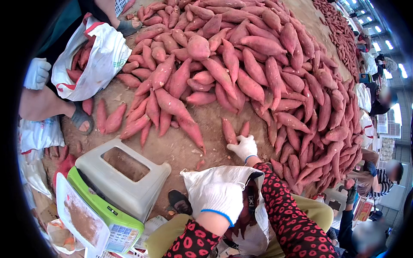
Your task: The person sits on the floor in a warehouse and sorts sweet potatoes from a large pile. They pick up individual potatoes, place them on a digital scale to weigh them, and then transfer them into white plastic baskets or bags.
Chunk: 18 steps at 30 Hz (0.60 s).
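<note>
My left hand (222,200), in a white knit glove with a blue cuff, grips the rim of a white woven sack (206,177) between my knees. Its fingertips are hidden. Inside the sack, in shadow, are reddish sweet potatoes (249,200). My right hand (246,148), gloved too, reaches to the dirt floor past the sack. Its thumb and fingers touch the lower end of a sweet potato (229,130); a smaller sweet potato (245,129) stands just behind the fingers. How firmly they are held is not clear. A large heap of sweet potatoes (251,71) lies ahead.
At left stands a green scale (106,213) beside an upturned grey plastic tub (129,161) with a cut-out. Another person's gloved hand (37,73) and sandalled foot (82,119) are near an open sack (106,61) of sweet potatoes. Several people sit along the right.
</note>
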Tool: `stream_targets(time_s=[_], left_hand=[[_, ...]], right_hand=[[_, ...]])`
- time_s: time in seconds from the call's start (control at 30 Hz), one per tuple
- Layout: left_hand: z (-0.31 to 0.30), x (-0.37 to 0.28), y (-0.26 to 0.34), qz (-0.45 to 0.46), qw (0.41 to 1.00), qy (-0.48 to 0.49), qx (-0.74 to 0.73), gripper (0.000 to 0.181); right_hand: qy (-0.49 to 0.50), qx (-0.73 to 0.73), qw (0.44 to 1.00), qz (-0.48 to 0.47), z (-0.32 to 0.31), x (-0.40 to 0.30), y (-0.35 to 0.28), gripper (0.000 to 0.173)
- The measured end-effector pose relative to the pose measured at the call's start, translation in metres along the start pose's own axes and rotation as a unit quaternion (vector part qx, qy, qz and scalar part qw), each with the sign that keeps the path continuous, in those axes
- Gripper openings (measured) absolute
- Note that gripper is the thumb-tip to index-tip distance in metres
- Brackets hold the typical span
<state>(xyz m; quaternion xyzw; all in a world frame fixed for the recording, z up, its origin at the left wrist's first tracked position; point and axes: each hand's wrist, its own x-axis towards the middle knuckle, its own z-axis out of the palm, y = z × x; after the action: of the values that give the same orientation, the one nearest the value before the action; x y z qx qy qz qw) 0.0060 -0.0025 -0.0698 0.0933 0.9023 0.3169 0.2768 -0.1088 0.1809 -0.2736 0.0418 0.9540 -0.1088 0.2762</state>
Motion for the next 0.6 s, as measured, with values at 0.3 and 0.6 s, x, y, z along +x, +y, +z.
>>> stream_targets(time_s=[0.3, 0.6], left_hand=[[-0.01, 0.003, 0.006, -0.033, 0.997, -0.073, 0.009, 0.025], [-0.037, -0.002, 0.011, -0.086, 0.992, -0.087, 0.018, 0.028]], right_hand=[[-0.255, 0.391, 0.88, -0.09, -0.186, -0.096, 0.022, 0.061], [-0.595, 0.112, 0.743, -0.287, -0.248, -0.23, 0.032, 0.063]])
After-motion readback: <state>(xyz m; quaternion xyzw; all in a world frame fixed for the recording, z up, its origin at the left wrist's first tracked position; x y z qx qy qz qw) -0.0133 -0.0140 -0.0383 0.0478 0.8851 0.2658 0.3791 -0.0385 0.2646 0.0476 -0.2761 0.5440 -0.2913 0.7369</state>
